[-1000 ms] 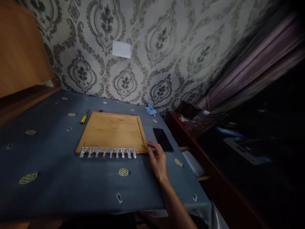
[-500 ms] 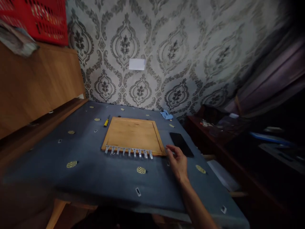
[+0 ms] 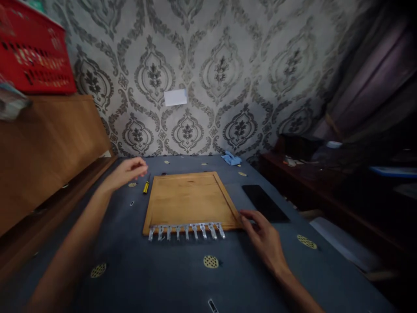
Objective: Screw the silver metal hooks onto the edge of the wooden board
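A framed wooden board (image 3: 192, 200) lies flat on the blue-grey patterned cloth. Along its front edge sits a row of several small metal clips (image 3: 186, 231). My right hand (image 3: 265, 239) is at the board's front right corner, thumb and forefinger closed on its edge. My left hand (image 3: 130, 170) hovers beyond the board's left side, fingers loosely bent and nothing visible in them. Just below it, a screwdriver (image 3: 146, 187) with a yellow handle rests on the cloth.
A flat black slab (image 3: 264, 203) lies right of the board, and a crumpled blue cloth (image 3: 231, 158) is near the wall. A wooden cabinet (image 3: 48, 143) with a red basket (image 3: 35, 52) on it borders the left. Cluttered dark furniture (image 3: 302, 178) stands at the right.
My left hand has come into view from the left, above the screwdriver. My right hand stays at the board's corner, its fingers now against the edge. The view has shifted and tilted.
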Action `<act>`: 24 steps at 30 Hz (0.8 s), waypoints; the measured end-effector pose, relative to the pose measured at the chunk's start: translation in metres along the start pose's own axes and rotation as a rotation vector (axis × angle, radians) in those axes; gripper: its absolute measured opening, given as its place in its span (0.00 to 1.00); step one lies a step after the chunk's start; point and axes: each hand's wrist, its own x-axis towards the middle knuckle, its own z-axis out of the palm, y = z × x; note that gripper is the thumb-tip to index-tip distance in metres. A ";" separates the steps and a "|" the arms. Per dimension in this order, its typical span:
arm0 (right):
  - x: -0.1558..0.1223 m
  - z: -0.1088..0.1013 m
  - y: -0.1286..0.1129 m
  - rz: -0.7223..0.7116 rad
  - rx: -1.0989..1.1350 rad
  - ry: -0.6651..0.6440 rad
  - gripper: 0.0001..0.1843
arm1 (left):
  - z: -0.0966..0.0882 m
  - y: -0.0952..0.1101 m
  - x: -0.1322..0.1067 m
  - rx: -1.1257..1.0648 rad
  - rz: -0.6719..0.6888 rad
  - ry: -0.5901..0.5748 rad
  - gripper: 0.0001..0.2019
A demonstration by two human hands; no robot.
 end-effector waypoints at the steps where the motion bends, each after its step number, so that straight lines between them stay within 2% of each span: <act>1: 0.003 0.001 -0.003 -0.011 -0.005 -0.014 0.19 | 0.012 -0.008 0.004 0.069 -0.077 -0.039 0.17; 5: 0.023 0.009 -0.018 -0.075 -0.010 -0.096 0.14 | 0.058 -0.036 0.000 0.310 -0.334 -0.133 0.12; 7: 0.033 0.017 -0.023 -0.082 -0.008 -0.117 0.14 | 0.072 -0.042 -0.005 0.385 -0.375 -0.173 0.13; 9: 0.041 0.027 -0.025 -0.081 -0.002 -0.137 0.13 | 0.078 -0.043 -0.009 0.437 -0.373 -0.204 0.17; 14: 0.044 0.048 -0.025 -0.076 0.035 -0.195 0.12 | 0.079 -0.035 -0.011 0.514 -0.227 -0.277 0.25; 19: 0.042 0.051 -0.024 -0.073 0.053 -0.216 0.11 | 0.077 -0.019 -0.009 0.591 -0.135 -0.309 0.17; 22: 0.042 0.049 -0.027 -0.087 0.072 -0.223 0.11 | 0.065 -0.003 -0.012 0.596 -0.090 -0.265 0.11; 24: 0.042 0.050 -0.031 -0.102 0.096 -0.237 0.11 | 0.056 0.012 -0.014 0.579 -0.072 -0.163 0.12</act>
